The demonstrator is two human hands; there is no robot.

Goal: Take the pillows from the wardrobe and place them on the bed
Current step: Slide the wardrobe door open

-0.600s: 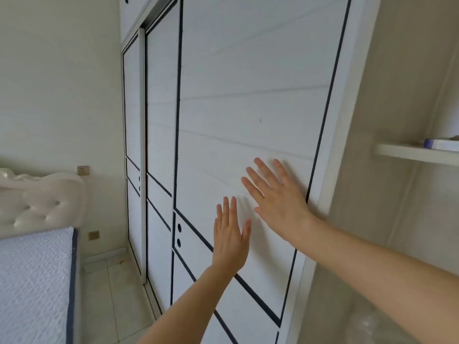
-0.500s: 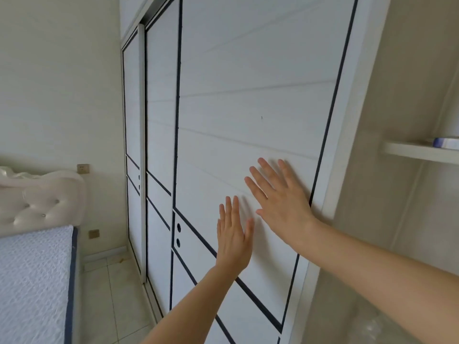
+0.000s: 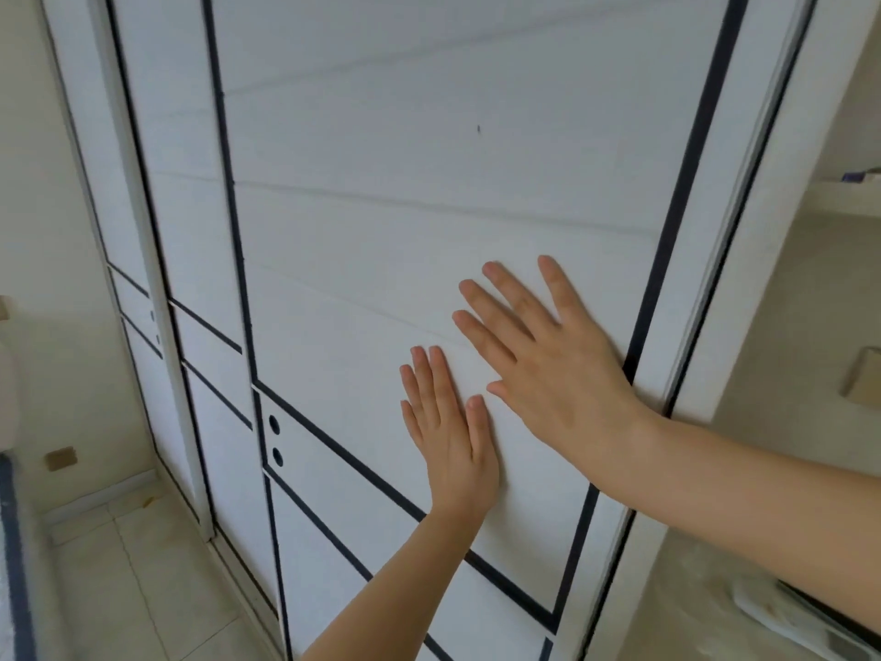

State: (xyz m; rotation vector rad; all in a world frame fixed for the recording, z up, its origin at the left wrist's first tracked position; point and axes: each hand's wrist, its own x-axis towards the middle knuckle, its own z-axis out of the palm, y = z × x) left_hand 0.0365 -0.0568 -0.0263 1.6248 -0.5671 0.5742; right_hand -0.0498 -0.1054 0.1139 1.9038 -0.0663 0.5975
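Your grip is no grasp at all right now — both palms lie flat, fingers straight, pressed on the white sliding door [image 3: 381,221] of the wardrobe [image 3: 772,193]. Your right hand [image 3: 548,355] sits higher and nearer the door's right edge, its heel just beside the dark trim line by the frame; your left hand [image 3: 448,422] is lower and to its left, thumb almost meeting the right thumb. Neither hand curls round anything; there is no handle under them.

The pillows are not in view. I'd judge they lie behind this panel, so from your palms they are straight ahead, through the door. To the right of the frame an opening shows a shelf [image 3: 844,202] with a small purple thing on it, too blurred to name.

The door's long axis is upright, so the travel is sideways. The move probably calls for pushing leftward, toward the neighbouring panels [image 3: 190,193], and your right hand, nearest the trailing edge, is best placed to drive it — flat palms could slip on the smooth face.

The bed edge [image 3: 12,541] shows only at far left, behind your left side.
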